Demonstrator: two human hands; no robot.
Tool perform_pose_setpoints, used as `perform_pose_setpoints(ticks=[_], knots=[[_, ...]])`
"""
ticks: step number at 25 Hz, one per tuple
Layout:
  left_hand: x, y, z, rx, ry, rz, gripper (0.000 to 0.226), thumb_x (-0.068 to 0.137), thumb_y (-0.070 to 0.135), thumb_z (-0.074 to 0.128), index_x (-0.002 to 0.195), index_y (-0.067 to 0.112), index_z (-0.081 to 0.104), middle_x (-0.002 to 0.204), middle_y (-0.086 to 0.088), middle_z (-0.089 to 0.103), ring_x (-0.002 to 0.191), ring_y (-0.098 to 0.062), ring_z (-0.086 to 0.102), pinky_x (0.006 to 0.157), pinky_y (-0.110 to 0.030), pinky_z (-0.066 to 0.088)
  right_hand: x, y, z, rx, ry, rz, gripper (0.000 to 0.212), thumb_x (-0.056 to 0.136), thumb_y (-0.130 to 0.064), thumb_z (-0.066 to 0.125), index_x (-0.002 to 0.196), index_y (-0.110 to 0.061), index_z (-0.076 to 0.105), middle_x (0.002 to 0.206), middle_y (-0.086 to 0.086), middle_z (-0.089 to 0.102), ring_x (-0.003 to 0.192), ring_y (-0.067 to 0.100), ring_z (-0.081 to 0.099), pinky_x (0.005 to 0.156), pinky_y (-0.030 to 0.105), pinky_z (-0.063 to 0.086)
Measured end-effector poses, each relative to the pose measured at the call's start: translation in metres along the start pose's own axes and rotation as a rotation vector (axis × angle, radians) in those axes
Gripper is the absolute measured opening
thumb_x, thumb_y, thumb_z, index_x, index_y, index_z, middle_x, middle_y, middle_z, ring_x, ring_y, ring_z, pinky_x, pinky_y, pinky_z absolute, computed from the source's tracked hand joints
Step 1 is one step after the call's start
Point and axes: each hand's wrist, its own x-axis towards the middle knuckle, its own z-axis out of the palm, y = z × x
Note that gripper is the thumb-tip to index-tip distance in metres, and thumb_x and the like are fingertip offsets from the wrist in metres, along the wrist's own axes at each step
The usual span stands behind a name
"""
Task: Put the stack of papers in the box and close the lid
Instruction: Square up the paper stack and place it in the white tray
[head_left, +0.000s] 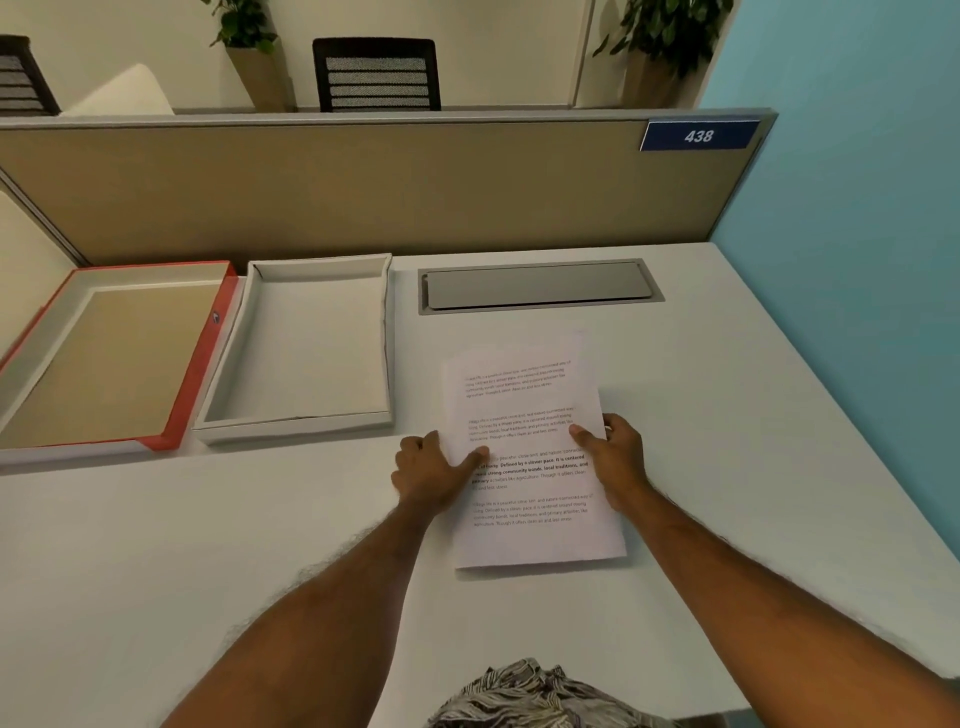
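Observation:
A stack of white printed papers (530, 525) lies on the white desk, right of centre. My left hand (431, 475) grips its left edge, thumb on top of the top sheet. My right hand (615, 460) grips the right edge the same way. The open white box (387, 338) stands empty to the left of the papers, near the back of the desk. Its red lid (200, 358) lies upside down further left, beside the box.
A grey cable hatch (540, 286) is set into the desk behind the papers. A beige partition (363, 187) with a blue "438" plate closes the back; a blue wall (857, 260) runs along the right. Bare desk surface (208, 545) lies in front of the box.

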Motion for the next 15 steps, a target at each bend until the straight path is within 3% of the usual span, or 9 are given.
perform_pose_setpoints(ticks=[3,5,7,12,15], knots=[[0.003,0.009,-0.004,-0.212,-0.101,-0.019,0.083,0.069,0.066,0.071,0.127,0.011,0.052,0.131,-0.011,0.054,0.12,-0.031,0.054,0.102,-0.049,0.046,-0.001,-0.003,-0.004,0.031,-0.009,-0.029,0.026,0.085,-0.009,0.072,0.109,-0.005,0.064,0.11,0.018,0.072,0.091,0.034,0.072,0.082,0.05,0.06],[0.001,0.014,-0.006,-0.545,-0.174,-0.022,0.072,0.074,0.043,0.08,0.126,0.005,0.048,0.129,-0.014,0.059,0.114,-0.032,0.06,0.098,-0.05,0.052,-0.001,-0.005,-0.005,0.041,-0.008,-0.035,0.026,0.085,-0.01,0.071,0.109,-0.005,0.064,0.11,0.018,0.072,0.091,0.035,0.072,0.083,0.052,0.06],[-0.005,0.02,-0.011,-0.728,-0.205,-0.003,0.064,0.08,0.028,0.078,0.126,0.005,0.038,0.13,-0.015,0.056,0.112,-0.033,0.062,0.096,-0.052,0.053,0.001,-0.006,-0.005,0.05,-0.002,-0.036,0.029,0.085,-0.01,0.071,0.112,0.0,0.064,0.111,0.02,0.072,0.093,0.037,0.071,0.085,0.054,0.059],[-0.012,0.035,-0.026,-0.743,-0.059,0.18,0.05,0.087,0.023,0.071,0.118,0.014,0.033,0.122,-0.011,0.055,0.104,-0.027,0.064,0.083,-0.039,0.059,0.002,-0.022,-0.005,0.057,0.018,-0.083,0.032,0.085,-0.01,0.071,0.114,0.0,0.063,0.111,0.018,0.071,0.094,0.035,0.071,0.085,0.05,0.059],[-0.015,0.044,-0.038,-0.747,0.048,0.295,0.049,0.087,0.025,0.07,0.118,0.019,0.033,0.115,-0.002,0.056,0.098,-0.019,0.065,0.066,-0.022,0.058,0.004,-0.044,-0.01,-0.012,0.006,-0.198,0.032,0.085,-0.015,0.073,0.114,-0.007,0.061,0.106,0.009,0.071,0.086,0.023,0.072,0.071,0.034,0.06]])
